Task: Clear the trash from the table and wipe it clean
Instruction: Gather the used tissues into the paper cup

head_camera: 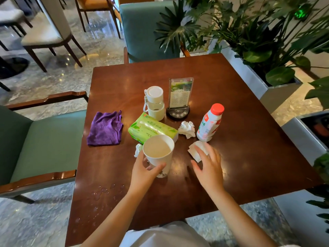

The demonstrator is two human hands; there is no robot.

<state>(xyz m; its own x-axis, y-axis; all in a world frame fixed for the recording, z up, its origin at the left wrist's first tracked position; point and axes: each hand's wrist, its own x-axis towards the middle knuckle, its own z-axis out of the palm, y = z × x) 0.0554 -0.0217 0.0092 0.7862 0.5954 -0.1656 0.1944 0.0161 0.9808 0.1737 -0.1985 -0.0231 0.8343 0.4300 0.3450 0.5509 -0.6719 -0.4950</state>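
Note:
My left hand [146, 168] grips a white paper cup [158, 152] near the middle of the dark wooden table [231, 97]. My right hand [208, 164] is spread open, its fingertips resting on a flattened white tissue [195, 151]. A crumpled tissue [187, 129] lies beyond it, and a smaller wad [138, 149] is partly hidden behind the cup. A white bottle with a red cap [210, 123] stands to the right. A purple cloth [106, 129] lies at the left edge. Water drops [102, 191] sit on the near left corner.
A green tissue pack [149, 128], a white lidded tumbler [154, 102] and a menu stand on a black base [179, 98] crowd the centre. Green armchairs stand at the left [35, 143] and far side [142, 29]. A planter with leafy plants [258, 50] borders the right.

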